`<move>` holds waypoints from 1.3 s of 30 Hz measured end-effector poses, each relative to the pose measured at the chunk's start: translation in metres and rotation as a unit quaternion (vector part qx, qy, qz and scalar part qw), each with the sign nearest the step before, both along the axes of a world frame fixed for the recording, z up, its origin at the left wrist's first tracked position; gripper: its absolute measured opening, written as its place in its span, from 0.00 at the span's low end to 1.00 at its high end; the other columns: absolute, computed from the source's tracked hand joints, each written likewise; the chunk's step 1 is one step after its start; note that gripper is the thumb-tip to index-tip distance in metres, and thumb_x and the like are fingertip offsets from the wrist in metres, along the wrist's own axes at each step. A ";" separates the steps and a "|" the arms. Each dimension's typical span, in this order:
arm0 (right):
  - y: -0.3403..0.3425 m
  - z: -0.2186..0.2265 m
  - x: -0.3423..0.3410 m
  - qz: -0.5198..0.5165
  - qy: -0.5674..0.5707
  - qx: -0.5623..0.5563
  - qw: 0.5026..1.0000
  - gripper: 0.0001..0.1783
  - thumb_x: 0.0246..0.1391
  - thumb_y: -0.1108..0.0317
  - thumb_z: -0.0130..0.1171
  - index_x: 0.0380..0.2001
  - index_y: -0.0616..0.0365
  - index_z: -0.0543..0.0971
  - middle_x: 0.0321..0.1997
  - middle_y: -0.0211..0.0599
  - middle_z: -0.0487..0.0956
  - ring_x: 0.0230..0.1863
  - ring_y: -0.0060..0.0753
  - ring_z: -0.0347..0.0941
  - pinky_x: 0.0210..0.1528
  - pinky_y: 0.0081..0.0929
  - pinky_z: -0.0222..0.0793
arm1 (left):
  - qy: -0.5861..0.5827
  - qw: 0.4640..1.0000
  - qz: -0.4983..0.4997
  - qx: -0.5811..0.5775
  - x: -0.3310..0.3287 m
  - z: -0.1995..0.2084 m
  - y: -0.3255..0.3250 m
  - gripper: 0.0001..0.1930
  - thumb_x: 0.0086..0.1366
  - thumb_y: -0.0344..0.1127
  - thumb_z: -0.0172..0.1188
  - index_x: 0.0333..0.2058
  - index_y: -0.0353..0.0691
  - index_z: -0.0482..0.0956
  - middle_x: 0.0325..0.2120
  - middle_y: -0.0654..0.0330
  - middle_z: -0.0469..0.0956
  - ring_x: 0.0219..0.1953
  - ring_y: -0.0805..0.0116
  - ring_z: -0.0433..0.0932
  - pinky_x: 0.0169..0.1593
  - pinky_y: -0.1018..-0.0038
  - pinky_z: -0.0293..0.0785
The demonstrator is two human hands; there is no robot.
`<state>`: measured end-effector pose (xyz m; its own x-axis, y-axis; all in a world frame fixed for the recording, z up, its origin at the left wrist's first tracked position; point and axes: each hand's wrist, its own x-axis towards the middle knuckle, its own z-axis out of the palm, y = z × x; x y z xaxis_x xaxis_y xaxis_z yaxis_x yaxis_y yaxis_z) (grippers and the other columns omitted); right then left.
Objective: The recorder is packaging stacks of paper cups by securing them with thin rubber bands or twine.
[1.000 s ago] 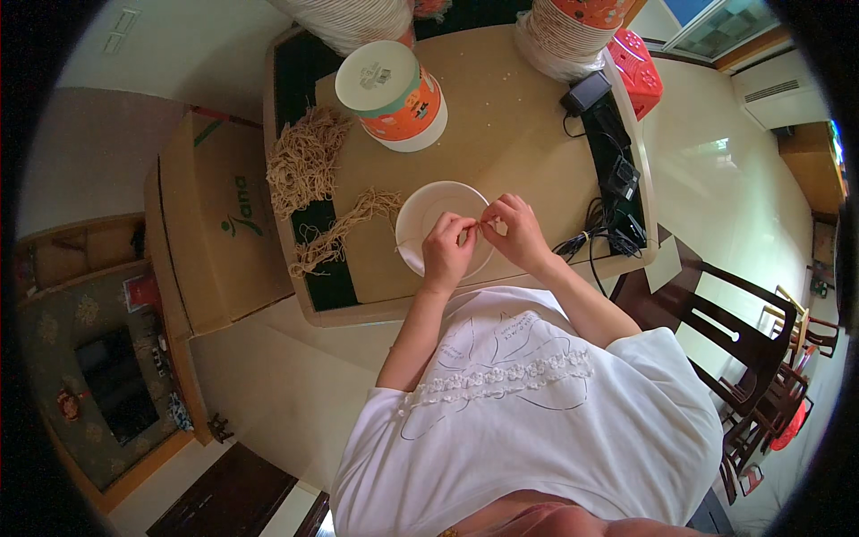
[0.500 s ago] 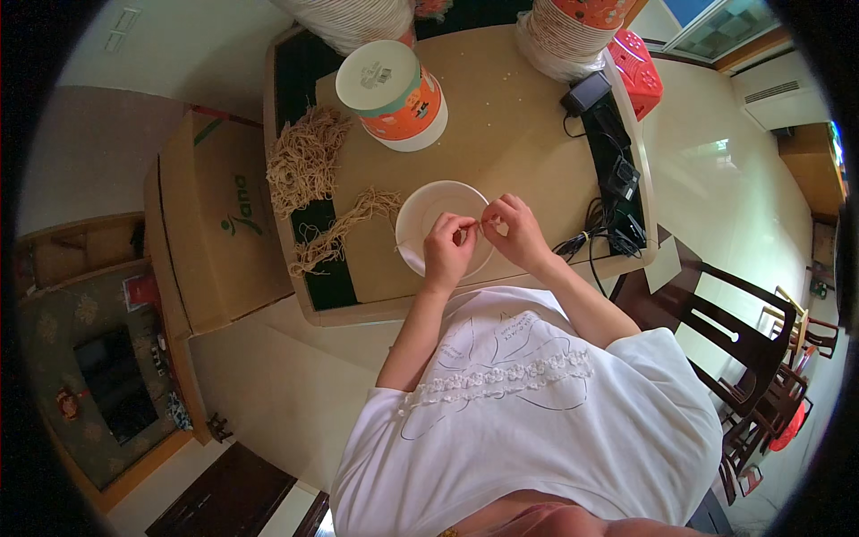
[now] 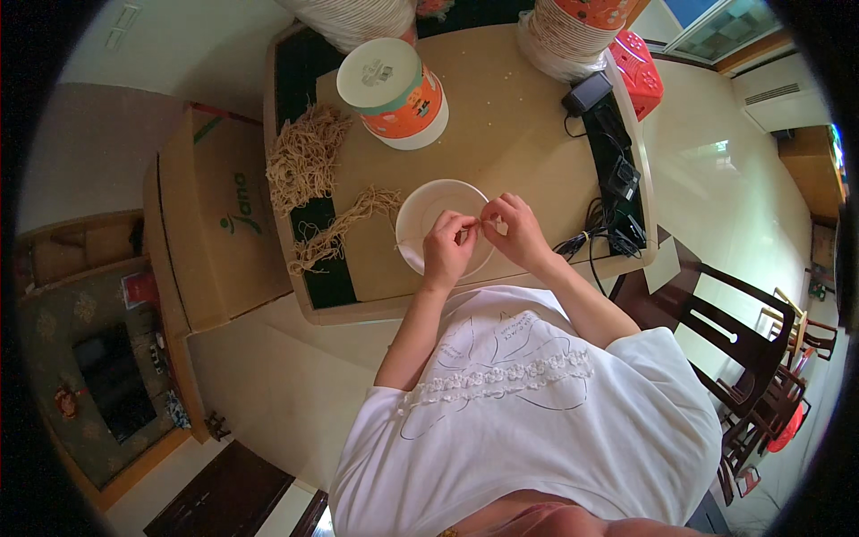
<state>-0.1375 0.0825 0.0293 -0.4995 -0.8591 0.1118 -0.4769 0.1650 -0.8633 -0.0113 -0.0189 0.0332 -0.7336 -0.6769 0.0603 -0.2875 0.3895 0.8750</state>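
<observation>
Over the right part of a white tub [image 3: 422,213], near the table's [image 3: 376,312] near edge, the left hand [image 3: 447,249] and the right hand [image 3: 519,236] are being held with their fingertips meeting or almost meeting. On each hand, thumb and forefinger are being pressed together; something tiny or thin seems to be being pinched between them, but what it is cannot be told.

To the left of the tub, a loose bunch of string [image 3: 344,231] is being left lying, its right end close to the rim. Farther off on the left, a larger heap of string [image 3: 309,161] is being left untouched. Judged from this, one small piece is being worked on and is not yet finished, while plenty of string is being left unworked; how much has been done cannot be told, the tub's inside being partly covered by the hands.

Beyond the tub, an upside-down orange-and-white bucket [image 3: 404,109] is being left standing. On the right, a coiled black cable [image 3: 586,233] is being kept apart from the work.
</observation>
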 end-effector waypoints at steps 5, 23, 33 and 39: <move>0.000 0.001 0.000 -0.004 -0.001 -0.001 1.000 0.08 0.42 0.72 0.63 0.28 0.54 0.75 0.32 0.37 0.73 0.38 0.42 0.70 0.40 0.37 0.65 | -0.009 1.000 -0.006 -0.021 0.000 -0.001 0.000 0.04 0.55 0.28 0.64 0.31 0.40 0.80 0.28 0.62 0.75 0.20 0.72 0.73 0.25 0.75 0.69; 0.000 0.001 -0.002 0.007 -0.009 -0.018 1.000 0.07 0.41 0.75 0.61 0.27 0.57 0.75 0.29 0.37 0.74 0.33 0.40 0.71 0.36 0.33 0.68 | 0.008 0.999 0.011 0.051 0.001 -0.004 0.000 0.03 0.56 0.25 0.62 0.30 0.37 0.80 0.27 0.61 0.75 0.21 0.75 0.72 0.26 0.78 0.69; 0.000 0.004 0.000 0.000 0.000 -0.002 1.000 0.08 0.41 0.73 0.62 0.27 0.56 0.75 0.29 0.38 0.74 0.35 0.42 0.71 0.38 0.36 0.67 | 0.001 0.999 0.005 0.033 0.003 -0.003 -0.001 0.03 0.55 0.26 0.62 0.30 0.38 0.79 0.27 0.61 0.75 0.21 0.73 0.73 0.26 0.77 0.69; -0.001 0.001 -0.001 0.002 -0.029 -0.008 1.000 0.07 0.41 0.73 0.62 0.27 0.57 0.75 0.29 0.39 0.74 0.35 0.41 0.71 0.37 0.35 0.68 | -0.004 1.000 -0.002 0.013 0.002 -0.001 -0.001 0.03 0.55 0.26 0.62 0.30 0.38 0.79 0.27 0.61 0.75 0.21 0.72 0.73 0.26 0.77 0.70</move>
<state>-0.1380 0.0819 0.0302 -0.5016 -0.8597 0.0970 -0.4262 0.1480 -0.8925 -0.0088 -0.0199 0.0319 -0.7373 -0.6746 0.0379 -0.2918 0.3685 0.8826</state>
